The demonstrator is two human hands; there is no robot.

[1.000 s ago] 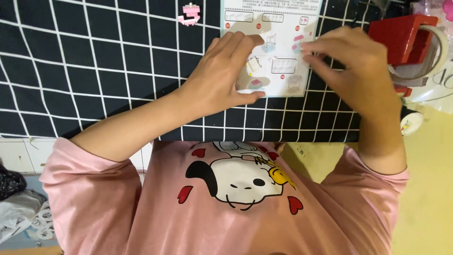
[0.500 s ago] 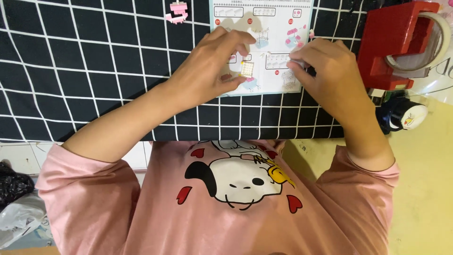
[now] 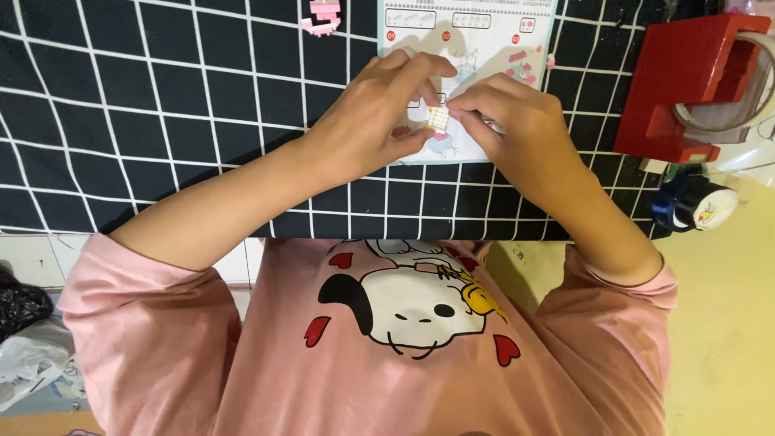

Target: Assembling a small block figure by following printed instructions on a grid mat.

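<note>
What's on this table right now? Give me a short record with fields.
Surface: black cloth with white grid
Left hand: pinching a small white studded brick
Right hand: fingertips on the same brick
Under the hands: printed instruction sheet
Top edge: small pink brick build
Right side: red tape dispenser, small dark jar

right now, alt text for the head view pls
Both hands, left hand and right hand, pinch a small white studded brick over an instruction sheet on a black grid cloth. A red tape dispenser stands at right.
</note>
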